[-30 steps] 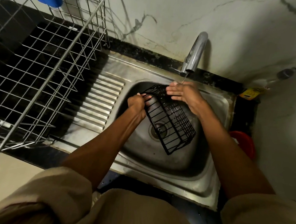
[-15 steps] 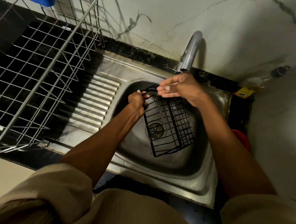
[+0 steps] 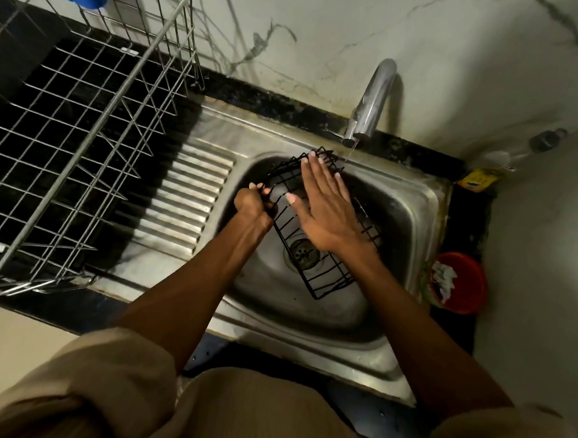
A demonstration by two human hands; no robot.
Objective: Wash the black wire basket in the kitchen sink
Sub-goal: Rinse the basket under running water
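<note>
Hands point(image 3: 253, 204) point(image 3: 322, 207) on basket point(image 3: 325, 271) (left gripping)

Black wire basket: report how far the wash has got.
Done: the black wire basket is over the sink bowl, and a thin stream runs from the tap.
In hand: the left hand grips its rim; the right hand lies flat on the wires, rubbing.
Left: the lower end near the drain looks untouched. No soap shows.

No legible txt, labels or nos. anywhere.
</note>
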